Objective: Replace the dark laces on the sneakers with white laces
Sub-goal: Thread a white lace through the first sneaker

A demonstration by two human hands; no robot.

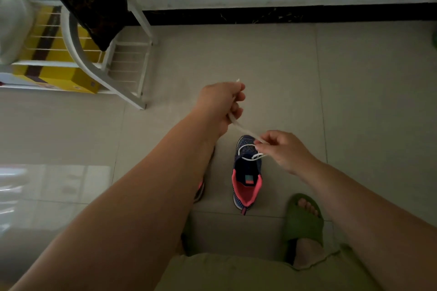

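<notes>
Pulling the white lace (246, 130) taut, both hands clamped on it, lacing of the navy sneaker (247, 172) only begun.

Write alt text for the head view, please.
Both hands, left and right, pull a flat white shoelace taut above a navy knit sneaker with a pink collar on the beige tiled floor. A green rubber slide sandal is nearby.
</notes>
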